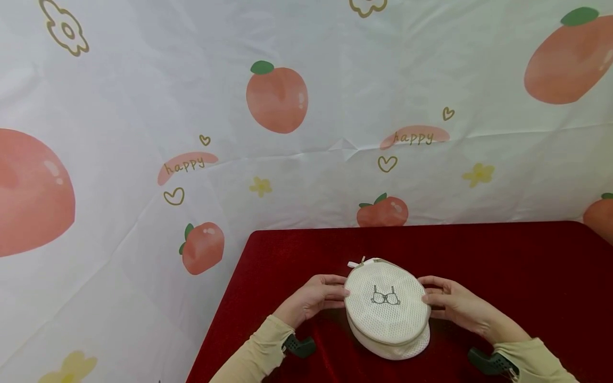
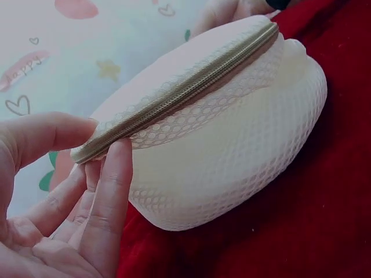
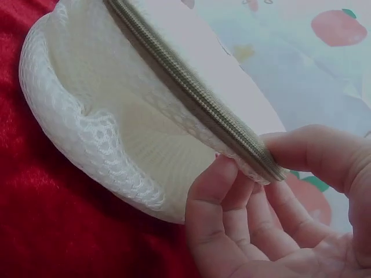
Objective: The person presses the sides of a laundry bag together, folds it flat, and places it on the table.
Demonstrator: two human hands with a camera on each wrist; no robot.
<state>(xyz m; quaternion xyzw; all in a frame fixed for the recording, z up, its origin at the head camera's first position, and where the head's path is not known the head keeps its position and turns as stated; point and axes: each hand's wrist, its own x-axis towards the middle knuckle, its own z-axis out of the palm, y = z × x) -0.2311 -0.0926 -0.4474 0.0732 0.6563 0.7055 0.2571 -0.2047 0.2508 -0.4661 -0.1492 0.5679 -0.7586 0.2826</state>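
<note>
Round white mesh zip bag on red velvet tabletop.
My left hand and right hand pinch opposite edges of its tan zipper band; light, even tension should keep the soft top from buckling.

The left hand holds a white mesh bag by its near end, with the thumb on the upper side and a finger under the zipper. This zipper is brownish and runs slanting up to the right. Below it, the rounded lower part of the bag is over red cloth. Behind the bag, the right hand is partly seen. A printed white backdrop shows hearts and the word "happy".
</note>
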